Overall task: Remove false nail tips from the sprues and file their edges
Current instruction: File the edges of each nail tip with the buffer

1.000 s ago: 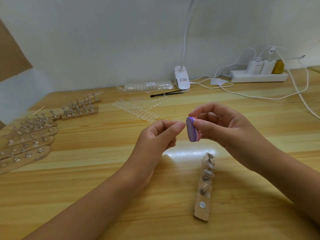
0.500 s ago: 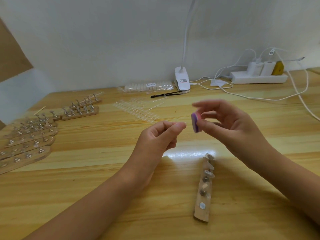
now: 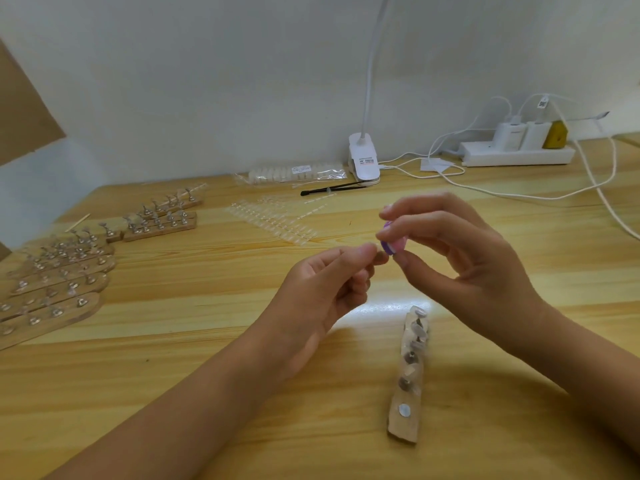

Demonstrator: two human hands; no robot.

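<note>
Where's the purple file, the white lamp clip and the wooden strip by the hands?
purple file [image 3: 388, 246]: head view, its purple end.
white lamp clip [image 3: 364, 161]: head view, clip body.
wooden strip [image 3: 401, 427]: head view, bare near end.

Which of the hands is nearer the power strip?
Right. The right hand is in front and to the left of the power strip; the left hand is farther left again and lower in view.
</note>
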